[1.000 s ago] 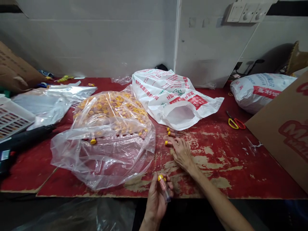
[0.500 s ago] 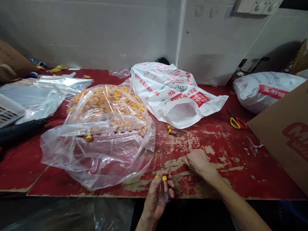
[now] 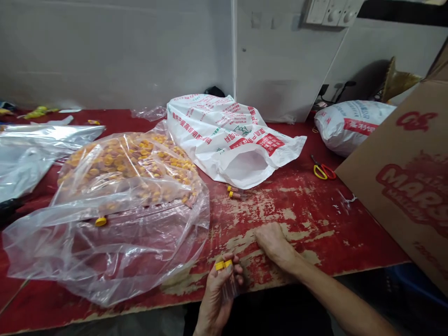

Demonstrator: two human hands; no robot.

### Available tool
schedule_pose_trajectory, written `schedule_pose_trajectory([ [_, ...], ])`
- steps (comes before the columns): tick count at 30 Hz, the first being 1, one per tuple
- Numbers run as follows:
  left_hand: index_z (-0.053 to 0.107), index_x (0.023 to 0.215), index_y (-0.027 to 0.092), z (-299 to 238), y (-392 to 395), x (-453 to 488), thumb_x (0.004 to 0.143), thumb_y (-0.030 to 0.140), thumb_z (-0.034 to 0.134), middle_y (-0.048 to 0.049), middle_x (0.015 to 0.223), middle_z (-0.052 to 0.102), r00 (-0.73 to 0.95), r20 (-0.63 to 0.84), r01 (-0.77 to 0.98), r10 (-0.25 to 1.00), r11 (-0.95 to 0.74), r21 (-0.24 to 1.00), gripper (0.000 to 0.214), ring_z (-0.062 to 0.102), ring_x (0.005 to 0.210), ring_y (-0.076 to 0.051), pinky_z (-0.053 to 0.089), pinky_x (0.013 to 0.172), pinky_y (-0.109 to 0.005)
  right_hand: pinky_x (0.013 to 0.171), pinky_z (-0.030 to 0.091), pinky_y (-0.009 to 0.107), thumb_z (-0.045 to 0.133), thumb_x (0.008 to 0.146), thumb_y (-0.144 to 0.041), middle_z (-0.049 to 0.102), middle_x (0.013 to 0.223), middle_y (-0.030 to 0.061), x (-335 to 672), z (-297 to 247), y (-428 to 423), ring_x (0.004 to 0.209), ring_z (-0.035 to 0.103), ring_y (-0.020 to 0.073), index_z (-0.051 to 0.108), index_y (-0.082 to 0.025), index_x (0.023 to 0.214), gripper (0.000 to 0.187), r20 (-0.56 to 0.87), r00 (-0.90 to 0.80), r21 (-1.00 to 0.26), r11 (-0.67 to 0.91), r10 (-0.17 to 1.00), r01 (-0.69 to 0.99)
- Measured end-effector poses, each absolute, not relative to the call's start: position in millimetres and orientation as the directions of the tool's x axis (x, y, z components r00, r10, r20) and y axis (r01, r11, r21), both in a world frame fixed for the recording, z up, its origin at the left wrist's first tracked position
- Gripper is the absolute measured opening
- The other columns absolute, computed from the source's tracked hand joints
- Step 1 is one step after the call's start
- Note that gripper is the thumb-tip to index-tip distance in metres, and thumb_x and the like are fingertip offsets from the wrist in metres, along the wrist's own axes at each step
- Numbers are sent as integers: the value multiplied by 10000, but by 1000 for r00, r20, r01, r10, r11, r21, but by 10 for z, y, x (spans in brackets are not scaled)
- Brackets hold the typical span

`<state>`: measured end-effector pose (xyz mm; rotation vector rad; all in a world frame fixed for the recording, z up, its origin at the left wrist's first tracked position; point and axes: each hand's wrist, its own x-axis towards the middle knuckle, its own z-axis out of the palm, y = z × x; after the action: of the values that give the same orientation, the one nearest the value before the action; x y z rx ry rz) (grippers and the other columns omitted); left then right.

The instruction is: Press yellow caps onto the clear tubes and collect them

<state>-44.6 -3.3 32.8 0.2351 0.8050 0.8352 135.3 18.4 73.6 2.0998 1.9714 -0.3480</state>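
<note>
Two vials (image 3: pixel 235 195) before the carrier bag (image 3: pixel 224 140)

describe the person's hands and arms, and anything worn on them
The left hand and the right hand are both bare and slim, with no gloves, and no ring or watch shows. The right forearm is bare as well, with no sleeve in view before the frame edge.
</note>
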Motion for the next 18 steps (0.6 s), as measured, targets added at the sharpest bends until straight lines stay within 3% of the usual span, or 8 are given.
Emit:
schedule_pose_trajectory([
  [2,672,846,168,330,-70,-459,512,199,857,-33,848,658,391,-545,-575,742,659,485,384,611,660,-144,514,548,-255,628,439,259,483,874,-92,687,803,78,1268,733,57,748,639,193,676,-147,849,203,-252,57,-39,-69,966,997],
  [4,677,863,171,335,-113,-474,535,224,851,-34,871,667,376,-544,-591,751,646,483,375,623,675,-149,524,548,-253,690,445,267,459,906,-132,665,895,68,1093,690,-100,820,614,184,636,-165,915,181,-107,10,-181,-29,994,983],
  [7,690,820,177,345,-152,-486,508,216,864,-14,835,688,328,-556,-678,764,600,424,359,640,703,-139,536,588,-225,710,447,277,457,920,-191,628,919,67,777,600,-318,834,572,182,593,-169,945,140,187,-72,-471,153,980,869],
  [9,692,736,176,344,-150,-516,479,160,866,9,759,692,301,-581,-740,756,569,358,310,640,690,-119,535,624,-203,736,446,294,463,922,-245,608,922,64,655,551,-358,848,545,189,576,-174,1003,156,324,-148,-549,313,934,775],
  [12,707,712,187,318,-126,-708,465,130,849,-5,785,719,351,-632,-741,691,618,264,291,654,692,-142,556,686,-260,797,434,299,463,908,-234,582,967,71,743,493,-134,905,519,192,584,-171,999,164,406,-209,-489,404,890,773],
  [14,723,759,209,280,-120,-989,446,162,850,-27,870,731,383,-656,-711,650,661,240,341,668,742,-184,563,726,-317,837,413,294,432,909,-188,562,1029,88,941,460,180,956,501,194,594,-165,991,183,390,-100,-363,253,915,897],
  [15,725,775,220,255,-126,-1177,432,187,854,-33,897,731,370,-667,-700,647,666,258,368,671,764,-203,564,735,-335,849,400,300,428,910,-182,552,1052,85,1050,444,360,969,491,199,592,-176,1024,200,344,-22,-262,118,939,958],
  [18,720,802,241,182,-194,-1841,399,263,867,-39,915,732,159,-695,-643,701,608,466,430,667,758,-238,572,684,-363,847,368,359,478,890,-194,537,1083,121,1302,396,851,978,461,248,571,-155,1123,254,309,69,-179,-14,948,984],
])
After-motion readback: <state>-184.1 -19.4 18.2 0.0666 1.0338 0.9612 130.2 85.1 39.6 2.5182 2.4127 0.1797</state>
